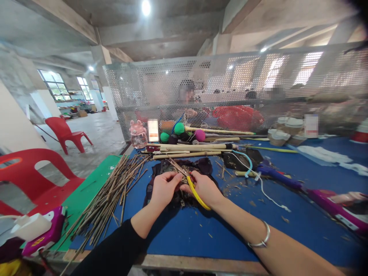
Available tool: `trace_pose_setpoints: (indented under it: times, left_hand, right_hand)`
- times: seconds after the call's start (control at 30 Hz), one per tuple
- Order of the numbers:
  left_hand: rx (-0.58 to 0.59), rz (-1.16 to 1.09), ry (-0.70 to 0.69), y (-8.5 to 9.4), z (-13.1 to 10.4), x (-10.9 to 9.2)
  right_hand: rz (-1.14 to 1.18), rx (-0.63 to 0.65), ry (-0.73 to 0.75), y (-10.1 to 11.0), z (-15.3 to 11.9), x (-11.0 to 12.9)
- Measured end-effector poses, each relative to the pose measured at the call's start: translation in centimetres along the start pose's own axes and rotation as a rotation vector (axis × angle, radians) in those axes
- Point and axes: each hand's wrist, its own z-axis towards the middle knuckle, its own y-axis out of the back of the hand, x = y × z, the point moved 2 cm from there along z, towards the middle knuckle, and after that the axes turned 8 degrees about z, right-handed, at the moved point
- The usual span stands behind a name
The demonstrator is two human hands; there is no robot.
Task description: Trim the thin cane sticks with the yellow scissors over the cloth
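Note:
My right hand (205, 188) is closed around a pair of scissors (198, 194) with a yellow handle. Their metal blades point up and to the left, away from me. Close beside it, my left hand (166, 187) is pinched, thumb against fingers; whatever lies between the fingertips is too small to make out. Both hands are over a dark crumpled cloth (204, 165) strewn with small dry plant bits. To the left of my left hand lies a loose bundle of thin brown stalks (107, 199).
Thicker pale sticks (189, 154) lie behind the cloth, near green and pink yarn balls (200, 135). A pink-lidded jar (138, 135) stands at the back left. Perforated metal mesh (161, 84) closes the blue table's far side, with people beyond. A red chair (37, 172) is left.

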Motion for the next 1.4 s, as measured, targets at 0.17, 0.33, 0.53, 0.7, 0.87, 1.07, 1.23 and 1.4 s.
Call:
trace_pose_setpoints:
  times: [0.17,0.33,0.53,0.7,0.87,1.07,1.23,1.4]
  left_hand:
    - [0.007,-0.055,0.057,-0.1,0.1,0.3]
    - [0.030,-0.009,0.055,-0.1,0.3,1.0]
    - [-0.040,0.613,-0.064,2.5,1.5,0.6]
    - [-0.045,1.187,0.072,7.1,2.1,0.6]
    - [-0.130,1.376,0.182,11.7,3.7,1.7]
    - [-0.125,1.483,0.324,14.2,5.6,3.3]
    - [-0.227,1.450,0.240,15.0,5.7,1.9]
    - [-0.255,1.447,0.205,16.3,6.5,0.2]
  right_hand:
    - [0.035,0.009,0.011,-0.2,0.5,-0.6]
    - [0.010,-0.026,0.014,-0.1,0.6,-0.9]
    - [-0.004,-0.057,-0.019,0.3,1.0,-1.7]
    - [-0.036,-0.055,-0.016,0.5,1.1,-1.9]
    - [-0.032,-0.042,-0.005,0.5,1.1,-1.8]
    - [-0.051,-0.031,-0.018,0.6,1.1,-1.7]
    - [-0.048,-0.025,-0.012,0.6,1.1,-1.9]
    - [-0.034,-0.035,-0.011,0.5,1.2,-2.0]
